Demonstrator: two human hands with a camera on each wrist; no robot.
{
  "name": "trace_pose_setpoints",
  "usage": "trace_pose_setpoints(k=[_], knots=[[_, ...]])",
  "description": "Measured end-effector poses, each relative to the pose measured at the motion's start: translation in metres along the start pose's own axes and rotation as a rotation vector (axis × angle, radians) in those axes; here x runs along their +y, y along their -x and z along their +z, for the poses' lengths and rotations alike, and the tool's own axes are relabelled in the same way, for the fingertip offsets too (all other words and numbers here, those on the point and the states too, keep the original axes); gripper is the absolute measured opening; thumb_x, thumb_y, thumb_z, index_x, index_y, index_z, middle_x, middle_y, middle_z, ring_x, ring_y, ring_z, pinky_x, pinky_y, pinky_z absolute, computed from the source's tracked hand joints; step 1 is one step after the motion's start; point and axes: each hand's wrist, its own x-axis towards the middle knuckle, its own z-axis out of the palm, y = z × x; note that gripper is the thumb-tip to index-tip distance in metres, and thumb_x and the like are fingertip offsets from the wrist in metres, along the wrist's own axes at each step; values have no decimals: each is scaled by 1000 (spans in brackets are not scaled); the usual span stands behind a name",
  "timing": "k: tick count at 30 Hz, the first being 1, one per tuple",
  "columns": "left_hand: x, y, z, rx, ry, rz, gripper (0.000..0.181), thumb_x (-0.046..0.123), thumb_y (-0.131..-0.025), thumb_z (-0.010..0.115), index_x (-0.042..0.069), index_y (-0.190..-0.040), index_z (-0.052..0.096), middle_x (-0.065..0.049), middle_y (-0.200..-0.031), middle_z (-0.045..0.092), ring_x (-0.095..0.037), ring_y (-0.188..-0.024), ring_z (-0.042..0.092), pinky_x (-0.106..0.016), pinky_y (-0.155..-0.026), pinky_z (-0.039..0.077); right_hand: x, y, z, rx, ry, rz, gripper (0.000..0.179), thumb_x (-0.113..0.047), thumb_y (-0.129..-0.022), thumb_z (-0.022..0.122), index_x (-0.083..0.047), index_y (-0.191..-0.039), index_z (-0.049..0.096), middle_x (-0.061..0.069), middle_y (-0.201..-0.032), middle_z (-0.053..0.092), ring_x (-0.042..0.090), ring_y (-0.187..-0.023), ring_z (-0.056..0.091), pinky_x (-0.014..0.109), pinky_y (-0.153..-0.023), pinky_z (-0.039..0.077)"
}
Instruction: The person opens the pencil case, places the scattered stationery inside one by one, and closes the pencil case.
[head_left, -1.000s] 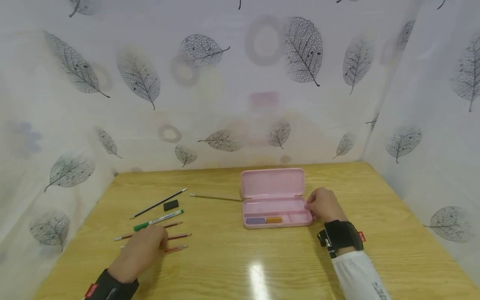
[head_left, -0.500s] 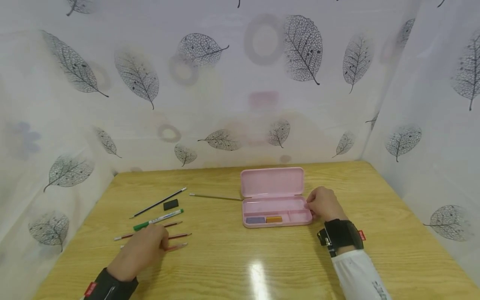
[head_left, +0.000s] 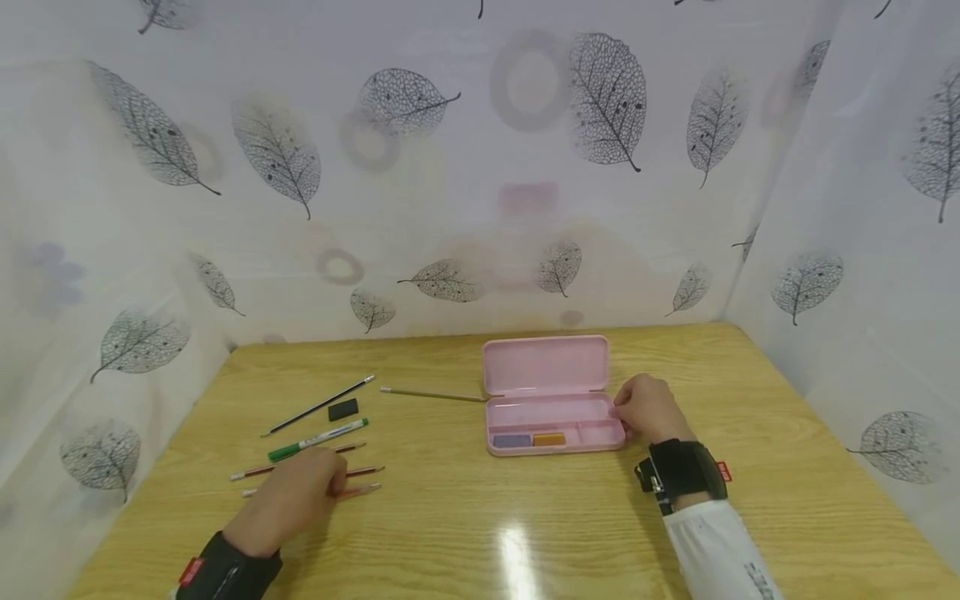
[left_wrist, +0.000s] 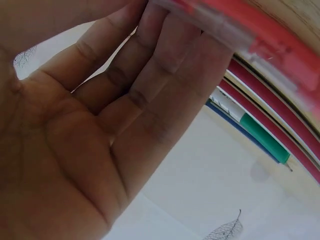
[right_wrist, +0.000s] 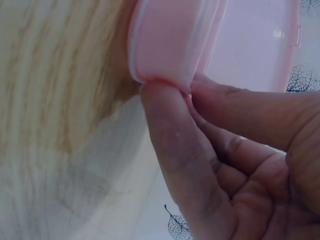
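Observation:
My left hand (head_left: 292, 497) pinches a red pen with a clear section (left_wrist: 280, 47), low over the table at the left; the hand covers its middle in the head view. Just beyond lie two red-striped pencils (head_left: 365, 471), partly hidden by the hand, and a green-capped marker (head_left: 318, 440). At the right, my right hand (head_left: 651, 408) grips the right end of a pink pencil case (head_left: 551, 411), thumb at the rim and a finger against the outer wall. The case stands with its lid raised; a purple block (head_left: 512, 441) and an orange block (head_left: 549, 439) lie in its front compartment.
A black eraser (head_left: 342, 409) and a dark pencil (head_left: 318, 406) lie behind the marker. One tan pencil (head_left: 431, 393) reaches to the case's left side. Leaf-patterned sheeting (head_left: 465, 192) encloses the wooden table (head_left: 450, 533) at the back and sides.
My left hand has shifted slightly to the right, and the red pen's visible end has moved a little right and away with it. The right hand and pencil case have stayed put.

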Motion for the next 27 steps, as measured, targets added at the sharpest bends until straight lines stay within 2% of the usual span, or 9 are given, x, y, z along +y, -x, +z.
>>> trace_pose_setpoints(k=[6, 11, 14, 17, 22, 27], knots=[[1, 0, 1, 36, -29, 45, 31, -1, -80, 84, 18, -70, 61, 7, -74, 52, -11, -69, 45, -29, -62, 42, 3, -1, 2, 9, 1, -15, 7, 0, -90, 72, 7, -89, 70, 12, -77, 65, 19, -61, 61, 30, -55, 49], [4, 1, 0, 41, -33, 67, 29, 2, -81, 85, 19, -71, 64, 9, -75, 53, -10, -69, 45, -29, -62, 42, 5, -2, 2, 14, 1, -24, 7, 0, -90, 72, 6, -88, 69, 11, -76, 65, 18, -59, 61, 29, -54, 48], [7, 1, -3, 68, -49, 105, 30, 3, -82, 84, 19, -71, 62, 9, -75, 50, -9, -70, 44, -29, -61, 41, 5, -2, 2, 16, 1, -24, 7, 0, -90, 72, 6, -88, 69, 12, -76, 65, 18, -59, 61, 29, -53, 48], [12, 0, -7, 87, -57, 121, 29, 1, -82, 83, 19, -73, 62, 9, -76, 49, -9, -70, 45, -28, -60, 42, 5, -1, 2, 19, 4, -16, 7, 0, -90, 73, 6, -89, 69, 12, -76, 65, 18, -59, 60, 29, -53, 48], [23, -4, -18, 95, -39, 128, 20, 1, -84, 82, 16, -78, 71, 7, -79, 57, -7, -71, 52, -27, -60, 47, 5, -1, 2, 19, 9, -19, 7, 0, -90, 73, 6, -88, 69, 12, -76, 65, 18, -59, 61, 29, -54, 49], [38, -10, -32, 140, -57, 184, 16, -1, -85, 80, 14, -84, 74, 5, -82, 58, -10, -73, 57, -26, -61, 50, 3, -2, 2, 10, 2, -12, 7, 0, -91, 72, 6, -88, 69, 12, -76, 65, 19, -60, 61, 30, -54, 49]])
